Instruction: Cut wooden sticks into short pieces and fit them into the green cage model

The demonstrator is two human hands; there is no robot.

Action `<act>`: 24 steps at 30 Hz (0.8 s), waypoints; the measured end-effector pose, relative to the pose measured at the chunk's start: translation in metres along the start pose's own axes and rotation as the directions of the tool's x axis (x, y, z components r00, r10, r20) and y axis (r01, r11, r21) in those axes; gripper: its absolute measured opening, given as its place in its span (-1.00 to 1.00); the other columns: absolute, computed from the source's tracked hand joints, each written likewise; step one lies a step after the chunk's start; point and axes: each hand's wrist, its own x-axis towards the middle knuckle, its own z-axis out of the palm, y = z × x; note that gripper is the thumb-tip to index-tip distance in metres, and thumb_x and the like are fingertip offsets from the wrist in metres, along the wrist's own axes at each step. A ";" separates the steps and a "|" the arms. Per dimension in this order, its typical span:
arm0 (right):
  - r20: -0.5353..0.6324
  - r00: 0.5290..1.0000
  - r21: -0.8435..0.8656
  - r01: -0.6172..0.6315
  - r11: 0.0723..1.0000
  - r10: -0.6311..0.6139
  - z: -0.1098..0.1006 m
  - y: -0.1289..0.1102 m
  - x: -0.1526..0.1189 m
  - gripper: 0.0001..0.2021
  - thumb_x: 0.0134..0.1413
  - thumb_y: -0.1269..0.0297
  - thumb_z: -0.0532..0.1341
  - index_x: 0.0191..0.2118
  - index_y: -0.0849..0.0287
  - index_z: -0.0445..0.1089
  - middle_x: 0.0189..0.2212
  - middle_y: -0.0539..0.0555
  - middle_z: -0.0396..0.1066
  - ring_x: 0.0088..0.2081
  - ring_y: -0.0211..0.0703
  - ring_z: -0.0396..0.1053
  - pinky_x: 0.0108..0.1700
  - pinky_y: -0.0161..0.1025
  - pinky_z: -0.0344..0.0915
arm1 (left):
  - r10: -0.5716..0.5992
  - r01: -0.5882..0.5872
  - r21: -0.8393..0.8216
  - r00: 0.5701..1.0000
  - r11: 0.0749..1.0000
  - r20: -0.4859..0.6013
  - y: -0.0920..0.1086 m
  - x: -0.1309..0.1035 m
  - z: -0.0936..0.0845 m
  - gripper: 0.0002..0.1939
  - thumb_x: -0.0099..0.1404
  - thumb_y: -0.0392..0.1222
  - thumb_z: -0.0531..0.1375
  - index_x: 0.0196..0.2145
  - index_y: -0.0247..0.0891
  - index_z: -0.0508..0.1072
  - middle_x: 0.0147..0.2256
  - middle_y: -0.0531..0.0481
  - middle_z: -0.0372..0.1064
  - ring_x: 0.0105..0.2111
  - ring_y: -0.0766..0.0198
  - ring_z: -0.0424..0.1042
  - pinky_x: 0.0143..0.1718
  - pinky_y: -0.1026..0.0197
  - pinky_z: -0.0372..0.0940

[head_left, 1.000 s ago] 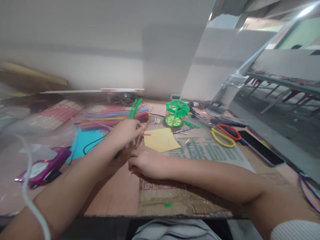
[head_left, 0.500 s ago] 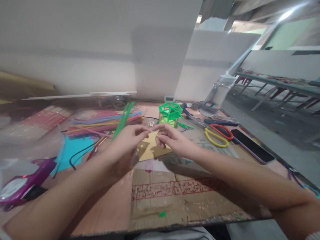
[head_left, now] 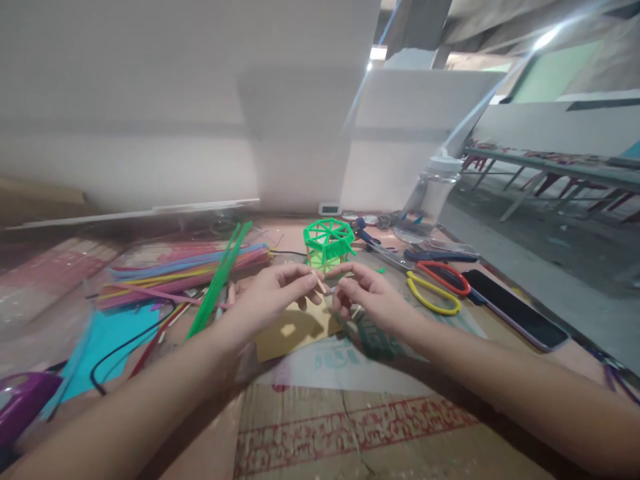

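Observation:
My left hand [head_left: 280,290] pinches a short pale stick [head_left: 320,283] between thumb and forefinger, its end pointing toward my other hand. Close beside it, my right hand [head_left: 363,291] has its fingers curled together near the stick's lower end; whatever they hold is too small to name. Just behind both hands stands a small round frame [head_left: 329,239] with a green spoked top on thin posts. A yellow-brown card [head_left: 285,337] lies beneath my hands on a white printed sheet [head_left: 320,367].
Green strips [head_left: 220,283] and bundled coloured strips [head_left: 175,270] lie left, beside blue paper [head_left: 107,340]. To the right are scissors [head_left: 434,293] with red and yellow handles, a phone [head_left: 517,310] and a clear bottle [head_left: 430,200]. A purple tool [head_left: 27,403] sits far left.
The view has shifted, so the table items appear lower and mostly further left. A pale stick now shows between my left fingertips. Both hands remain close together.

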 end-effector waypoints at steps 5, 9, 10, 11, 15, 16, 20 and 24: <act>-0.219 0.968 -0.206 0.075 0.976 -0.120 -0.012 0.022 -0.007 -0.79 0.27 0.13 0.18 -0.13 0.17 0.34 -0.52 -0.06 0.39 -0.49 -0.28 0.35 -0.41 -0.30 0.31 | -0.189 0.165 -0.370 0.981 0.914 -0.030 -0.007 0.001 -0.012 -0.85 0.25 -0.12 0.31 -0.28 -0.26 0.55 -0.35 0.01 0.54 -0.48 0.43 0.42 -0.51 0.40 0.24; -0.204 0.968 -0.352 0.063 0.934 -0.142 -0.015 0.034 -0.011 -0.80 0.29 0.16 0.14 -0.12 0.16 0.36 -0.47 -0.01 0.42 -0.45 -0.23 0.41 -0.37 -0.26 0.36 | -0.216 0.194 -0.415 0.976 0.889 -0.006 -0.010 0.002 -0.017 -0.86 0.26 -0.12 0.30 -0.30 -0.25 0.54 -0.37 0.04 0.53 -0.49 0.46 0.42 -0.52 0.42 0.24; -0.183 0.972 -0.399 0.065 0.915 -0.149 -0.016 0.036 -0.012 -0.80 0.30 0.17 0.13 -0.11 0.15 0.37 -0.46 0.00 0.43 -0.44 -0.21 0.42 -0.36 -0.25 0.37 | -0.199 0.182 -0.390 0.980 0.902 -0.003 -0.010 0.002 -0.017 -0.84 0.27 -0.10 0.31 -0.33 -0.26 0.53 -0.37 0.03 0.53 -0.48 0.45 0.43 -0.51 0.42 0.26; -0.161 0.975 -0.444 0.069 0.893 -0.155 -0.016 0.036 -0.012 -0.80 0.31 0.18 0.11 -0.10 0.15 0.38 -0.46 0.01 0.44 -0.43 -0.20 0.43 -0.34 -0.24 0.37 | -0.176 0.161 -0.352 0.984 0.922 -0.009 -0.010 0.001 -0.016 -0.82 0.27 -0.09 0.31 -0.35 -0.27 0.52 -0.37 0.02 0.54 -0.46 0.43 0.45 -0.49 0.41 0.28; -0.116 0.980 -0.557 0.069 0.828 -0.160 -0.017 0.035 -0.014 -0.77 0.33 0.19 0.08 -0.08 0.14 0.41 -0.43 0.04 0.47 -0.40 -0.18 0.45 -0.32 -0.23 0.39 | -0.058 0.039 -0.149 0.990 0.988 -0.125 -0.001 -0.006 -0.009 -0.85 0.26 -0.13 0.31 -0.34 -0.26 0.49 -0.39 0.02 0.54 -0.41 0.36 0.48 -0.40 0.35 0.34; -0.113 0.981 -0.563 0.068 0.823 -0.159 -0.017 0.035 -0.013 -0.77 0.32 0.19 0.07 -0.08 0.15 0.41 -0.42 0.05 0.47 -0.40 -0.18 0.46 -0.32 -0.23 0.39 | -0.036 0.020 -0.108 0.989 0.994 -0.146 0.002 -0.008 -0.007 -0.88 0.25 -0.17 0.31 -0.33 -0.26 0.48 -0.39 0.03 0.54 -0.41 0.37 0.48 -0.39 0.35 0.35; -0.104 0.981 -0.570 0.077 0.818 -0.165 -0.017 0.035 -0.013 -0.76 0.31 0.19 0.07 -0.09 0.17 0.40 -0.39 0.06 0.48 -0.41 -0.19 0.45 -0.32 -0.24 0.39 | 0.021 -0.025 -0.028 0.991 0.999 -0.132 0.013 -0.014 -0.002 -0.95 0.23 -0.26 0.31 -0.36 -0.24 0.49 -0.34 0.08 0.54 -0.38 0.41 0.47 -0.34 0.38 0.34; -0.088 0.979 -0.579 0.099 0.809 -0.183 -0.017 0.036 -0.013 -0.77 0.31 0.21 0.07 -0.09 0.16 0.40 -0.35 0.08 0.49 -0.40 -0.19 0.44 -0.35 -0.25 0.38 | 0.049 -0.050 -0.001 0.991 0.999 -0.127 0.016 -0.016 -0.001 -0.96 0.24 -0.25 0.31 -0.36 -0.22 0.51 -0.30 0.09 0.55 -0.32 0.40 0.48 -0.29 0.38 0.34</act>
